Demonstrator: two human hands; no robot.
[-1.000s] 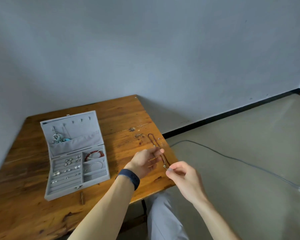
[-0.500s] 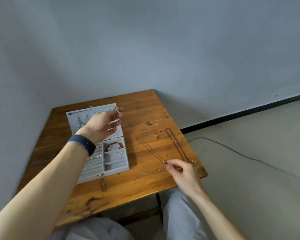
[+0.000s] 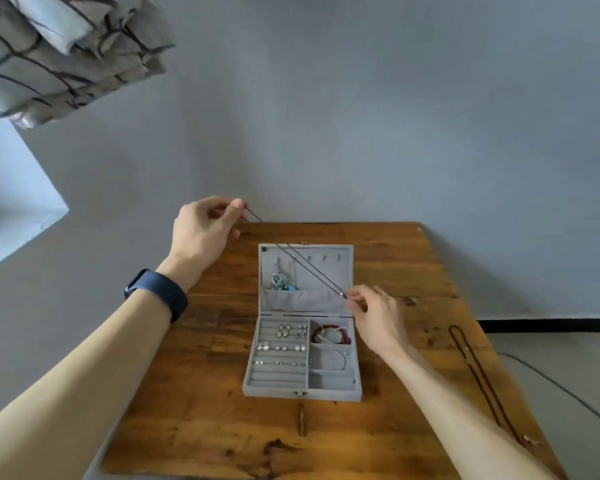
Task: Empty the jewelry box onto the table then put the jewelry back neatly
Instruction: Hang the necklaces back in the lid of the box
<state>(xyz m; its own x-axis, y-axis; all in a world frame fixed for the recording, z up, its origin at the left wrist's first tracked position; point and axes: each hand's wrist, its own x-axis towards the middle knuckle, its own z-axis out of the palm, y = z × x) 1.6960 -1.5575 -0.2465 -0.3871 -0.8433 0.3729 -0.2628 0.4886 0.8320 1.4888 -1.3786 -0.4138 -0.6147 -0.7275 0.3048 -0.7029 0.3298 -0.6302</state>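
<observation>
Head view, over the wooden tabletop (image 3: 222, 427): grey velvet jewelry box (image 3: 274, 393) sits mid-table, open, lid (image 3: 343, 261) standing up toward the wall.

- Left hand (image 3: 201, 233): raised above the far left corner of the box, fingers curled, pinching one end of a thin dark necklace (image 3: 253, 215). Dark blue wristband (image 3: 160, 292) on that wrist.
- Right hand (image 3: 378, 320): at the right edge of the lid, thumb and forefinger pinching the other end of the same necklace, where a small metal bead shows.
- Necklace is stretched taut between the two hands, two strands running diagonally across the front of the lid. Cannot tell whether it touches the lid.
- Lid pocket: a silver and turquoise piece (image 3: 281, 282) hangs into it.
- Base, left side: earrings (image 3: 284, 330) seated in the ring rolls.
- Base, right side: red bead bracelet (image 3: 329, 336) in the far compartment; silver bangle (image 3: 336, 358) in the compartment next toward the person.
- Reddish-brown necklace (image 3: 480, 379) lies on the tabletop, well right of the box, near the right edge.
- Off the table: dark cable (image 3: 568, 396) on the floor at right; patterned fabric (image 3: 59, 46) at upper left.
</observation>
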